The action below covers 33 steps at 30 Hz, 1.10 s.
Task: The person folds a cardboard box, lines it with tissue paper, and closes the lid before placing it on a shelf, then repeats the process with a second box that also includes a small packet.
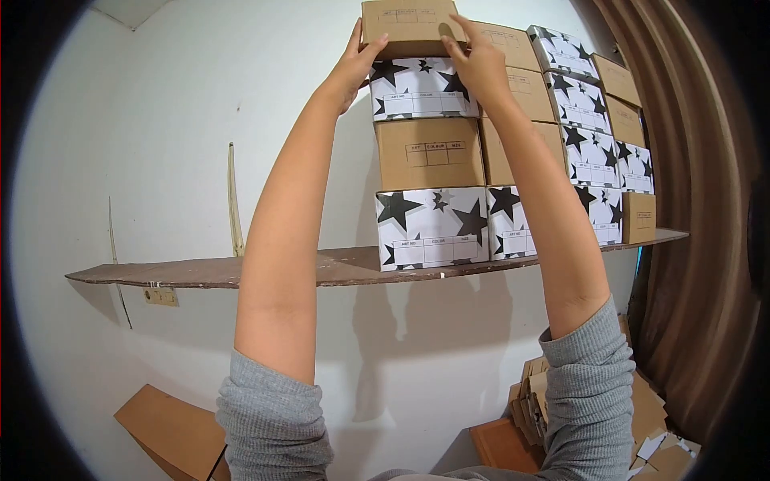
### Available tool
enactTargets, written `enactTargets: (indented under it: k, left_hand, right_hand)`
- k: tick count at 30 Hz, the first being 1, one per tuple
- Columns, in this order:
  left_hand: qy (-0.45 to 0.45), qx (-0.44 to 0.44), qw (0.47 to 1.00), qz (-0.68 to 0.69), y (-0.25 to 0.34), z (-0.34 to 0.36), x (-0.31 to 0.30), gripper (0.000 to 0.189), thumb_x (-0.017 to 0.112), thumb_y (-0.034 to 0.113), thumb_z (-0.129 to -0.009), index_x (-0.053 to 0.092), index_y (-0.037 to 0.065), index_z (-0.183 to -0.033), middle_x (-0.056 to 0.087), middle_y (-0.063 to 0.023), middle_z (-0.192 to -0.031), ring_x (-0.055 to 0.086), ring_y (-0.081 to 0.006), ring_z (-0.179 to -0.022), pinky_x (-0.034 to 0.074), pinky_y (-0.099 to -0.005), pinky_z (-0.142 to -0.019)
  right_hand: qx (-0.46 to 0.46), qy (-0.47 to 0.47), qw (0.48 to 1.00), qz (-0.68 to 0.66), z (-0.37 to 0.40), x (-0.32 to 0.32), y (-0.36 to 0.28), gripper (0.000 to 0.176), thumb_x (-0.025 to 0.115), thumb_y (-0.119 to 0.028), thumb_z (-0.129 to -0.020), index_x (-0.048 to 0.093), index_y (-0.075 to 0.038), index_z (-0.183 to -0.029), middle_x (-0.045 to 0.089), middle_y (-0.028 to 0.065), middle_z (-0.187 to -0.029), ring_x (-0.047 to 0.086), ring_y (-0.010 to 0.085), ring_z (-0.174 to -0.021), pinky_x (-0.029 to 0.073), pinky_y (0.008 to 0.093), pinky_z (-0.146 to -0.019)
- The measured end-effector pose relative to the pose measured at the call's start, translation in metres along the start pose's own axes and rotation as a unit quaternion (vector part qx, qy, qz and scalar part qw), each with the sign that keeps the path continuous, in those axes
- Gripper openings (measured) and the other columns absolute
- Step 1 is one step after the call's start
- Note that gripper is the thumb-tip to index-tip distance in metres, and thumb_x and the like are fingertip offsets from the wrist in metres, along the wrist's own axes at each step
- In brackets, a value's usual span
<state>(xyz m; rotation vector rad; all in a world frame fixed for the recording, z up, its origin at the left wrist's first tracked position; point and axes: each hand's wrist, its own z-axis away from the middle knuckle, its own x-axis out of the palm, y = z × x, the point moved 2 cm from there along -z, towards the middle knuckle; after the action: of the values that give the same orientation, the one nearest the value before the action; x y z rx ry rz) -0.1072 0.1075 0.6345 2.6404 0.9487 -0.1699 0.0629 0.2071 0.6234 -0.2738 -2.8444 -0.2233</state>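
A plain brown cardboard box (407, 30) with a printed label grid is at the top of the left-hand stack, partly cut off by the upper edge of the view. My left hand (351, 70) grips its left side, thumb along the lower front edge. On its right side is my right hand (481, 66), thumb against the front face and index finger raised along the side. Directly below sits a white box with black stars (413, 103), then a brown box (431, 154), then another star-patterned box (431, 228) on the shelf.
More brown and star-patterned boxes (589, 156) stand stacked to the right, beside a brown curtain (682, 160). The wall shelf (345, 268) extends left. Below are flattened cardboard pieces (646, 405) and a brown panel (172, 429).
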Motion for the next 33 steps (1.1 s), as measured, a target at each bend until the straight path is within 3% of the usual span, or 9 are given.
enactTargets:
  k: [8, 11, 16, 20, 23, 25, 28, 29, 33]
  left_hand:
    - [0.009, -0.022, 1.000, 0.012, -0.013, 0.006, 0.011, 0.079, 0.054, 0.040, -0.090, 0.003, 0.029, -0.148, 0.038, -0.0109, -0.143, 0.035, -0.0267, -0.132, 0.028, -0.0483, -0.106]
    - [0.027, 0.004, 1.000, 0.006, -0.027, -0.004, 0.011, 0.074, 0.054, 0.039, -0.091, 0.008, 0.032, -0.148, 0.039, -0.0124, -0.141, 0.036, -0.0232, -0.130, 0.030, -0.0402, -0.105]
    - [0.089, 0.001, 0.988, -0.130, -0.024, 0.006, 0.021, 0.057, 0.053, 0.034, -0.091, 0.032, 0.030, -0.143, 0.045, -0.0105, -0.136, 0.040, -0.0232, -0.127, 0.036, -0.0342, -0.101]
    - [0.076, 0.035, 0.992, -0.091, -0.031, 0.007, 0.025, 0.058, 0.055, 0.032, -0.085, 0.038, 0.029, -0.140, 0.038, -0.0154, -0.141, 0.038, -0.0313, -0.129, 0.035, -0.0378, -0.103]
    - [0.130, 0.035, 0.974, -0.182, -0.032, 0.013, 0.030, 0.059, 0.057, 0.035, -0.081, 0.041, 0.031, -0.138, 0.029, -0.0166, -0.146, 0.028, -0.0397, -0.132, 0.029, -0.0455, -0.106]
    - [0.183, 0.107, 0.931, -0.298, -0.032, 0.032, 0.035, 0.058, 0.059, 0.038, -0.078, 0.045, 0.033, -0.135, 0.026, -0.0183, -0.147, 0.020, -0.0460, -0.132, 0.023, -0.0519, -0.107]
    - [0.188, 0.232, 0.875, -0.381, -0.027, 0.068, 0.032, 0.054, 0.059, 0.037, -0.078, 0.048, 0.032, -0.131, 0.030, -0.0167, -0.145, 0.021, -0.0449, -0.131, 0.023, -0.0534, -0.107]
    - [0.193, 0.252, 0.856, -0.409, -0.025, 0.086, 0.033, 0.048, 0.059, 0.028, -0.080, 0.052, 0.027, -0.127, 0.034, -0.0190, -0.140, 0.026, -0.0391, -0.131, 0.022, -0.0489, -0.107]
    - [0.150, 0.224, 0.847, -0.457, -0.006, 0.169, 0.044, 0.045, 0.058, 0.023, -0.081, 0.054, 0.025, -0.125, 0.038, -0.0136, -0.138, 0.029, -0.0373, -0.128, 0.024, -0.0491, -0.106]
  right_hand:
    - [0.002, -0.028, 0.998, 0.052, 0.022, 0.011, -0.003, 0.049, 0.060, -0.034, -0.084, 0.052, -0.007, -0.125, 0.057, 0.0263, -0.111, 0.056, 0.0400, -0.104, 0.046, 0.0429, -0.087]
    - [0.001, -0.024, 0.996, 0.081, 0.034, 0.021, -0.006, 0.062, 0.058, -0.037, -0.081, 0.046, 0.000, -0.129, 0.039, 0.0330, -0.130, 0.042, 0.0450, -0.120, 0.040, 0.0459, -0.097]
    - [-0.049, -0.008, 0.992, 0.116, 0.046, 0.028, -0.007, 0.060, 0.057, -0.034, -0.082, 0.045, 0.003, -0.128, 0.038, 0.0316, -0.132, 0.038, 0.0441, -0.124, 0.037, 0.0460, -0.100]
    - [-0.032, -0.013, 0.995, 0.088, 0.053, 0.021, -0.011, 0.057, 0.055, -0.032, -0.083, 0.046, 0.004, -0.127, 0.040, 0.0295, -0.132, 0.037, 0.0426, -0.126, 0.034, 0.0459, -0.103]
    - [-0.055, -0.007, 0.993, 0.104, 0.063, 0.016, -0.009, 0.057, 0.055, -0.030, -0.083, 0.045, 0.003, -0.128, 0.043, 0.0286, -0.130, 0.039, 0.0417, -0.125, 0.035, 0.0465, -0.102]
    - [-0.058, -0.016, 0.996, 0.072, 0.073, 0.007, -0.011, 0.058, 0.056, -0.030, -0.082, 0.044, 0.003, -0.129, 0.044, 0.0283, -0.129, 0.041, 0.0418, -0.123, 0.035, 0.0468, -0.101]
    - [-0.055, -0.016, 0.997, 0.048, 0.099, -0.014, -0.021, 0.057, 0.056, -0.026, -0.082, 0.041, 0.000, -0.131, 0.047, 0.0261, -0.126, 0.044, 0.0416, -0.118, 0.036, 0.0479, -0.099]
    - [-0.046, -0.032, 0.998, 0.025, 0.108, -0.024, -0.026, 0.055, 0.056, -0.025, -0.082, 0.042, -0.002, -0.130, 0.047, 0.0252, -0.126, 0.045, 0.0412, -0.118, 0.036, 0.0486, -0.099]
    - [0.001, -0.062, 0.998, -0.029, 0.154, -0.058, -0.027, 0.047, 0.055, -0.023, -0.084, 0.045, -0.006, -0.127, 0.049, 0.0217, -0.124, 0.044, 0.0413, -0.118, 0.030, 0.0523, -0.103]
